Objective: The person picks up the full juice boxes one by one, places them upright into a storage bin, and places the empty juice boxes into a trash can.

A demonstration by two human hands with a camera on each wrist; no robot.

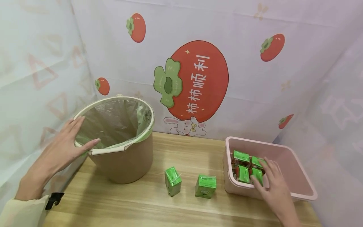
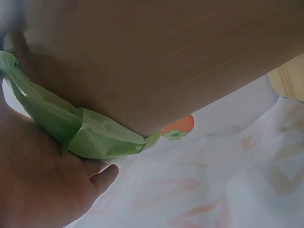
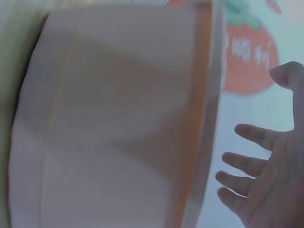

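In the head view my left hand (image 1: 66,143) is at the near left rim of a brown trash can (image 1: 124,167), fingers extended and thumb reaching over the rim. A green plastic liner (image 2: 102,137) folds over that rim, right beside the hand in the left wrist view. My right hand (image 1: 273,186) hovers over the near side of a pink plastic bin (image 1: 289,157), its fingers spread and holding nothing. Below its fingertips several green-topped drink cartons (image 1: 241,156) stand upright in the bin's left part. The right wrist view shows those fingers (image 3: 251,164) apart, above the bin's rim.
Two more green cartons, one on the left (image 1: 173,182) and one on the right (image 1: 205,186), stand on the wooden table (image 1: 147,208) between can and bin. White cloth walls (image 1: 241,78) with persimmon prints close off the back and both sides.
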